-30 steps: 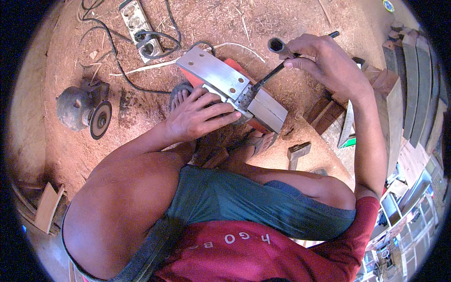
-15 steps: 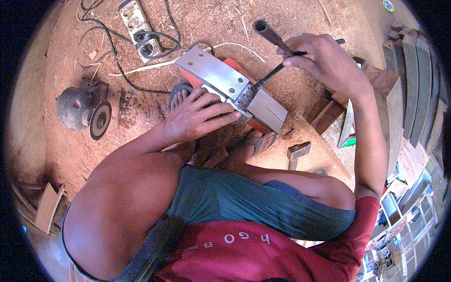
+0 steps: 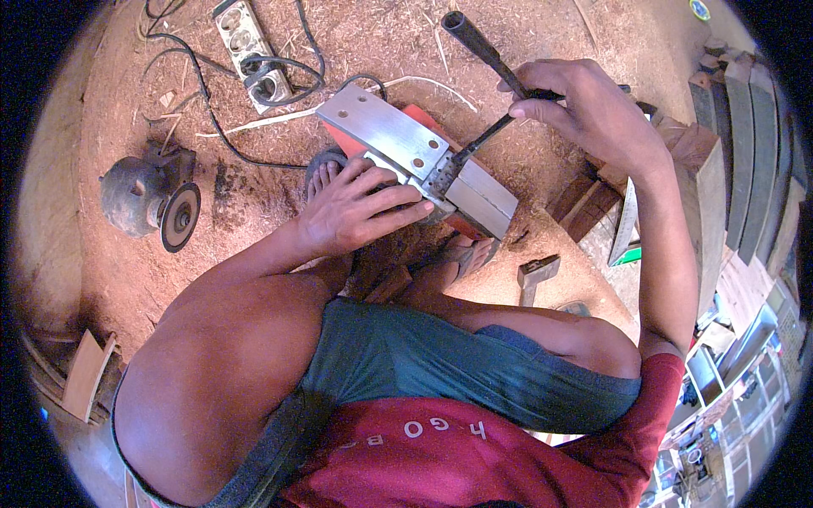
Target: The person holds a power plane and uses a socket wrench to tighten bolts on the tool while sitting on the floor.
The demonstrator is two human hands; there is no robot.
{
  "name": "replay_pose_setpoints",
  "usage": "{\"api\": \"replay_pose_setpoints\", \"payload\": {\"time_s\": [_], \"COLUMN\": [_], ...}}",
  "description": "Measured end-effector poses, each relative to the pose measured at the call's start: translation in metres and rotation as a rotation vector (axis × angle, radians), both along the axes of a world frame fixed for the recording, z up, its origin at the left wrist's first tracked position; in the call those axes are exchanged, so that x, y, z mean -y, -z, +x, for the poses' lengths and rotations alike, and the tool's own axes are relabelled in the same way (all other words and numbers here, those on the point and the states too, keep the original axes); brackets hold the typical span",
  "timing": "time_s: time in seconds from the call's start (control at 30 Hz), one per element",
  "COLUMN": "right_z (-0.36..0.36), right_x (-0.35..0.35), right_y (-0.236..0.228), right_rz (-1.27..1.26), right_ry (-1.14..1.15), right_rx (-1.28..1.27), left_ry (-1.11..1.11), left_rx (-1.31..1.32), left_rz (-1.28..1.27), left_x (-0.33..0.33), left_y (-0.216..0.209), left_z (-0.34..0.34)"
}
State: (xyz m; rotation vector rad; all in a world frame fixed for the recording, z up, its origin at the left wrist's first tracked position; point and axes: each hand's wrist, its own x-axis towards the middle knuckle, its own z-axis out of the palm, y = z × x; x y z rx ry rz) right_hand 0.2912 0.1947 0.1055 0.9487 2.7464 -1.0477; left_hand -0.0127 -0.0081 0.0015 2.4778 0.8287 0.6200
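Note:
An electric planer with a silver sole and orange body [image 3: 381, 127] lies upside down on the floor, its sole facing up. My left hand [image 3: 360, 207] holds the planer's near side, fingers stretched across it beside the cutter drum [image 3: 441, 179]. In my right hand [image 3: 580, 106] is a dark T-handle socket wrench [image 3: 476, 42], gripped at the crossbar between thumb and fingers. Its thin shaft slants down to the drum, between the two sole plates; the tip's exact seat is too small to tell. My feet are beside the planer, one partly hidden by my left hand.
At left stands an angle grinder [image 3: 152, 199] with an exposed disc. A power strip [image 3: 246, 46] with black cables lies beyond it. A hammer-like tool [image 3: 535, 275] lies near my right knee. Wood boards [image 3: 749, 161] are stacked at right. Sawdust covers the floor.
The wrench's crossbar has turned slightly clockwise: its socket end has swung up and left, the opposite end down. My left hand and the planer stay in place.

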Motion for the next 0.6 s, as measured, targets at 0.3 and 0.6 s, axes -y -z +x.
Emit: {"api": "replay_pose_setpoints", "payload": {"time_s": [0.3,0.6], "right_z": [0.000,0.003], "right_x": [-0.001,-0.002], "right_y": [0.002,0.009], "right_rz": [0.053,0.080], "right_ry": [-0.011,0.005], "right_rx": [-0.014,-0.038], "left_ry": [0.001,0.005], "left_rx": [-0.017,-0.009], "left_rz": [-0.005,0.009], "left_x": [0.000,-0.001], "left_y": [-0.002,-0.001], "left_z": [0.000,0.000]}}
